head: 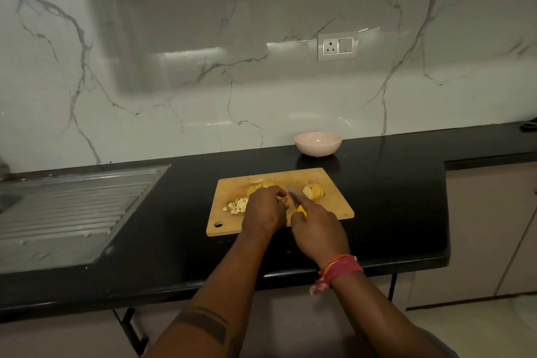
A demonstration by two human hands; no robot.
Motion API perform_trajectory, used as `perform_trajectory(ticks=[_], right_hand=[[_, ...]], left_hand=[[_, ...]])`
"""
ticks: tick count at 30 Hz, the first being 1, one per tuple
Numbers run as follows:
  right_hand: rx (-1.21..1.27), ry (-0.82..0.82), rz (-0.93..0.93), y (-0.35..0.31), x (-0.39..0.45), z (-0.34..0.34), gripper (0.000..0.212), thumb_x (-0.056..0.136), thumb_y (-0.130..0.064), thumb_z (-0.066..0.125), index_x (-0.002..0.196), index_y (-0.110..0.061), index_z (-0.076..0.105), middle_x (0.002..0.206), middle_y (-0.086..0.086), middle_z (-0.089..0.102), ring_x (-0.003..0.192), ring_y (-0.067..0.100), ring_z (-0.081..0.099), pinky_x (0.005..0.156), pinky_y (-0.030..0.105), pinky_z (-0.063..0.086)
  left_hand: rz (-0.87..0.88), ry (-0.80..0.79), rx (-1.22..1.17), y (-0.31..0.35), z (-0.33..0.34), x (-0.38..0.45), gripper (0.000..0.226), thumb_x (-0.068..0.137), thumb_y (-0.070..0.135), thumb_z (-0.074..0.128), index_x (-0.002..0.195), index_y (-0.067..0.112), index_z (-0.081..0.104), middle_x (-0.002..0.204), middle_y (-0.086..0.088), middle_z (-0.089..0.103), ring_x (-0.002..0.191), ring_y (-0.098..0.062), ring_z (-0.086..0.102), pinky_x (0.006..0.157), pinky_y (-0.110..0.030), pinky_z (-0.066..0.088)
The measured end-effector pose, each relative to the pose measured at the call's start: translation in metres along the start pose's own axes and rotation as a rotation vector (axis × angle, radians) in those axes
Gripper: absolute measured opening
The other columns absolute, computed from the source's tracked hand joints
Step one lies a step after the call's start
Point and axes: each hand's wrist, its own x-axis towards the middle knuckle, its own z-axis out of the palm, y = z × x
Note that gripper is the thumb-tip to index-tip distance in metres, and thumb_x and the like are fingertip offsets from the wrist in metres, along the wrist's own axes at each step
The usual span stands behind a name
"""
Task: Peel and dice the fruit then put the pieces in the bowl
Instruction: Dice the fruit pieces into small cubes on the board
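A wooden cutting board (pixel 334 206) lies on the black counter. My right hand (pixel 318 229) grips a yellow-handled knife (pixel 295 197), its blade pointing away over the board's middle. My left hand (pixel 266 209) is curled over a piece of fruit just left of the blade; the piece is mostly hidden under the fingers. A small heap of pale diced pieces (pixel 238 206) sits at the board's left. A sliced chunk of fruit (pixel 313 191) stands right of the blade. More pale pieces (pixel 257 183) lie near the board's far edge. A pink bowl (pixel 318 143) stands behind the board, holding nothing.
A steel sink drainboard (pixel 72 212) is set into the counter (pixel 392 212) at the left. The marble wall carries a socket plate (pixel 337 46). The counter's front edge runs just below the board; a cabinet front (pixel 488 227) stands at the right.
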Motion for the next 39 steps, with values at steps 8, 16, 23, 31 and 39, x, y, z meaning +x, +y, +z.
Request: perform_trajectory(ticks=[8, 16, 23, 31, 39], right_hand=[[-0.038, -0.008, -0.009, -0.003, -0.001, 0.0, 0.054, 0.099, -0.031, 0.043, 0.152, -0.044, 0.037, 0.077, -0.006, 0.061, 0.069, 0.011, 0.06, 0.061, 0.03, 0.053], [-0.165, 0.003, -0.051, -0.001, -0.008, 0.005, 0.054, 0.099, -0.033, 0.042, 0.152, -0.042, 0.036, 0.081, -0.003, 0.063, 0.073, 0.015, 0.06, 0.061, 0.03, 0.049], [-0.221, 0.022, -0.06, 0.0, -0.009, 0.012, 0.054, 0.098, -0.035, 0.042, 0.152, -0.037, 0.037, 0.086, -0.002, 0.066, 0.076, 0.014, 0.061, 0.062, 0.03, 0.049], [-0.248, 0.0, -0.085, -0.001, -0.007, 0.012, 0.054, 0.099, -0.033, 0.043, 0.152, -0.035, 0.037, 0.078, -0.006, 0.056, 0.073, 0.013, 0.054, 0.06, 0.028, 0.04], [-0.313, -0.065, -0.114, -0.006, 0.004, 0.011, 0.042, 0.098, -0.033, 0.043, 0.14, -0.031, 0.048, 0.081, -0.004, 0.057, 0.072, 0.017, 0.054, 0.06, 0.03, 0.039]], left_hand=[[0.017, -0.07, -0.013, -0.002, -0.004, 0.001, 0.027, 0.095, 0.016, 0.069, 0.122, 0.017, 0.074, 0.12, -0.003, 0.073, 0.111, -0.016, 0.065, 0.089, -0.017, 0.041], [-0.03, -0.031, -0.092, -0.003, -0.001, -0.002, 0.026, 0.093, 0.018, 0.072, 0.118, 0.019, 0.076, 0.115, 0.0, 0.075, 0.104, -0.011, 0.066, 0.084, -0.015, 0.041], [-0.083, -0.019, -0.138, -0.004, 0.001, -0.001, 0.024, 0.09, 0.016, 0.076, 0.113, 0.019, 0.078, 0.112, 0.002, 0.076, 0.103, -0.009, 0.067, 0.092, -0.019, 0.049], [-0.086, -0.022, -0.112, -0.002, -0.001, 0.004, 0.022, 0.088, 0.016, 0.078, 0.11, 0.019, 0.079, 0.11, 0.002, 0.077, 0.101, -0.01, 0.067, 0.086, -0.015, 0.045], [-0.075, 0.026, -0.106, -0.005, 0.002, 0.002, 0.017, 0.089, 0.014, 0.076, 0.105, 0.017, 0.08, 0.106, 0.001, 0.077, 0.097, -0.008, 0.067, 0.086, -0.017, 0.046]])
